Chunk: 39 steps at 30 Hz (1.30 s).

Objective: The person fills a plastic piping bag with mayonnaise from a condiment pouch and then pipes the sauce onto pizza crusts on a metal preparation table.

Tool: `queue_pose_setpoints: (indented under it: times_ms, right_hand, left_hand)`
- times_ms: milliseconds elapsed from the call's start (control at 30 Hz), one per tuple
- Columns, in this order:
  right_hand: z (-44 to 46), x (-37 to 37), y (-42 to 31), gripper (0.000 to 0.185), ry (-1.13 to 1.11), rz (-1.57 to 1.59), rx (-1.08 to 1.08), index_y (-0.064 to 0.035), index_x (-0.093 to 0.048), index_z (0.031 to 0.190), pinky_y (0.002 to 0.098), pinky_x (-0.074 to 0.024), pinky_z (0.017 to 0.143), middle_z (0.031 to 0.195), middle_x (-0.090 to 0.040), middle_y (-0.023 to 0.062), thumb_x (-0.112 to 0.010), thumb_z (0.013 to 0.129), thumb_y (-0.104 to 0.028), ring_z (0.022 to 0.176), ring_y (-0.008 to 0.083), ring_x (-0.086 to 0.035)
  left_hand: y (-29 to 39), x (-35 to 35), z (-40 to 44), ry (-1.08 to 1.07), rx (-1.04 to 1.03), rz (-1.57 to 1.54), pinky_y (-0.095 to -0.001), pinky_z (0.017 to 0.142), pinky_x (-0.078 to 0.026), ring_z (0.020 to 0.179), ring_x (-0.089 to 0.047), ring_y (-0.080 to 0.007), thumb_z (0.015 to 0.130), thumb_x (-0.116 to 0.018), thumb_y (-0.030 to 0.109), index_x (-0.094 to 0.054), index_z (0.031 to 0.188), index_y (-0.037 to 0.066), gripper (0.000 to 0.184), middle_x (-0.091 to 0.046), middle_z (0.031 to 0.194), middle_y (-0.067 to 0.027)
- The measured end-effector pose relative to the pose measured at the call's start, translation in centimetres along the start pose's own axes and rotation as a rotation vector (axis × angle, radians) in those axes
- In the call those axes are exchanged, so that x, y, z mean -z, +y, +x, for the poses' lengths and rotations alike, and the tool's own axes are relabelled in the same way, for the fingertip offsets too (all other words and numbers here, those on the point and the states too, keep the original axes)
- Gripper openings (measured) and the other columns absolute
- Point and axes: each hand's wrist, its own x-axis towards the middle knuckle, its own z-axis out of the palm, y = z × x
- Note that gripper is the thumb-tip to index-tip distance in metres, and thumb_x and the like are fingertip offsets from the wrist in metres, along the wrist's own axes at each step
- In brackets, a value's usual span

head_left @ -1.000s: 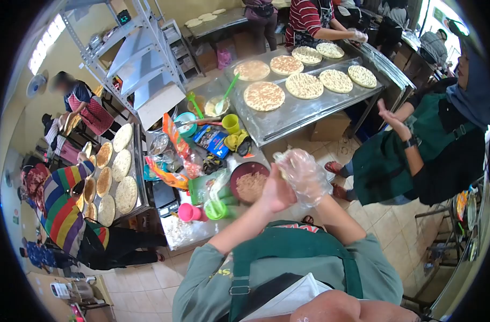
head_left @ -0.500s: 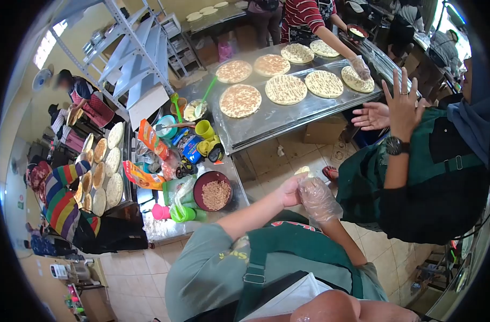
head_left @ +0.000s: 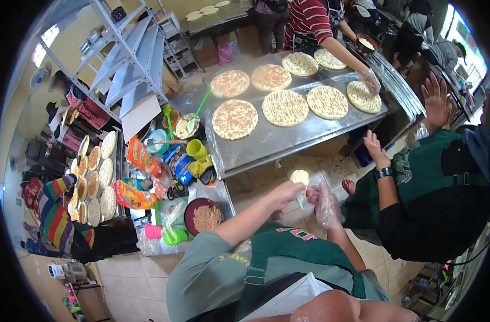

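My left hand, bare, is closed in front of my apron, with a small pale rounded piece at its fingertips; its kind is not clear. My right hand is beside it, inside a loose clear plastic glove, fingers bent. Thin clear plastic shows between the two hands, and I cannot make out what the right fingers grip. Beyond them, round flat dough bases lie on a metal table, some with brown topping, others with brown stripes and pale shreds. A co-worker's gloved hand touches the rightmost base.
At left, a side table holds a dark red bowl of brown crumbly topping, orange packets, yellow cups and a green spatula. Close on my right stands a person in a green apron, hands raised. Metal shelving is behind.
My hands have drawn slightly apart, and the pale piece shows more fully. The person at right has moved their hands apart. The view has shifted a little.
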Motion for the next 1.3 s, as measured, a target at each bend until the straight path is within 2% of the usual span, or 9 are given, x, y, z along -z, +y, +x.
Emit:
queue_pose_setpoints:
  times_ms: [100,133,333,567,833,900,1000,1167,1300]
  right_hand:
    - [5.6,-0.9,0.6,0.046,-0.7,0.689,-0.641,0.0001,-0.049,0.093,0.0305,-0.0433,0.068,0.079,-0.055,0.0083,-0.041,0.079,-0.043,0.074,0.0166,-0.052]
    - [5.8,-3.2,-0.7,0.046,-0.697,0.691,-0.647,0.0001,-0.049,0.093,0.0305,-0.0433,0.068,0.079,-0.055,0.0083,-0.041,0.079,-0.043,0.074,0.0166,-0.052]
    - [9.7,-9.6,-6.7,0.037,-0.549,0.342,-0.328,-0.0001,-0.043,0.105,0.0281,-0.047,0.06,0.083,-0.053,0.0083,-0.056,0.07,-0.004,0.071,0.0171,-0.054]
    - [15.3,-13.3,-9.8,0.022,-0.549,0.034,-0.328,0.001,-0.051,0.089,0.0232,-0.0447,0.044,0.072,-0.054,0.0056,-0.058,0.071,-0.009,0.058,0.013,-0.054]
    - [23.8,-17.2,-14.1,0.036,-0.573,0.669,-0.382,0.0009,-0.042,0.106,0.0256,-0.0454,0.06,0.087,-0.052,0.0079,-0.054,0.076,-0.016,0.074,0.0158,-0.053]
    - [30.0,-16.3,-15.0,0.036,-1.006,0.768,-0.44,-0.0009,-0.039,0.109,0.0209,-0.043,0.056,0.077,-0.048,0.0028,-0.052,0.077,-0.012,0.067,0.0098,-0.048]
    - [35.1,-16.7,-15.4,0.042,-0.994,0.708,-0.416,-0.0001,-0.035,0.113,0.0181,-0.0376,0.048,0.064,-0.041,-0.0011,-0.052,0.077,-0.012,0.052,0.0078,-0.039]
    - [38.3,-19.9,-18.5,0.023,-0.337,0.039,-0.196,0.0023,-0.051,0.09,0.018,-0.0374,0.048,0.061,-0.048,0.0008,-0.056,0.074,-0.013,0.052,0.0081,-0.044]
    - [42.8,-21.6,-17.8,0.021,-0.269,-0.287,-0.077,0.0049,-0.055,0.081,0.0207,-0.0395,0.045,0.065,-0.055,0.0053,-0.064,0.066,-0.007,0.052,0.0106,-0.05]
  left_hand:
    - [4.2,-0.2,-1.3,-0.082,0.075,0.287,-0.0243,0.057,-0.04,0.062,-0.049,-0.0119,0.073,-0.043,0.014,-0.055,0.078,0.003,0.017,-0.056,0.072,-0.005]
    - [6.7,-1.1,-2.6,-0.014,0.07,0.582,-0.023,0.056,-0.041,0.06,-0.05,-0.0109,0.072,-0.042,0.013,-0.055,0.075,0.003,0.017,-0.055,0.066,-0.0042]
    - [4.5,4.4,1.7,-0.039,0.058,0.341,-0.0248,0.061,-0.041,0.067,-0.052,-0.0124,0.074,-0.039,0.014,-0.053,0.074,0.002,0.019,-0.054,0.07,-0.005]
    - [9.0,6.7,4.3,0.01,-0.075,0.214,-0.0269,0.063,-0.04,0.067,-0.049,-0.0136,0.074,-0.038,0.013,-0.052,0.071,0.002,0.018,-0.053,0.07,-0.0054]
    - [14.8,8.8,11.4,0.044,-0.137,0.348,-0.0259,0.061,-0.039,0.064,-0.049,-0.012,0.075,-0.039,0.016,-0.053,0.071,0.003,0.019,-0.052,0.067,-0.0032]
    - [16.8,9.8,14.6,0.026,-0.197,0.407,-0.0257,0.06,-0.038,0.064,-0.049,-0.0118,0.075,-0.039,0.016,-0.053,0.071,0.003,0.019,-0.052,0.066,-0.003]
    - [19.1,10.7,17.2,0.07,-0.153,0.393,-0.0257,0.059,-0.038,0.064,-0.048,-0.0125,0.073,-0.04,0.015,-0.053,0.07,0.002,0.019,-0.052,0.067,-0.0044]
    - [22.0,13.4,21.1,0.124,-0.056,0.274,-0.0263,0.059,-0.038,0.064,-0.049,-0.0134,0.072,-0.041,0.015,-0.054,0.069,0.002,0.018,-0.053,0.068,-0.0057]
    - [22.9,16.0,23.4,0.092,-0.03,0.224,-0.0263,0.061,-0.037,0.065,-0.049,-0.0142,0.071,-0.042,0.016,-0.055,0.069,0.003,0.018,-0.054,0.07,-0.0066]
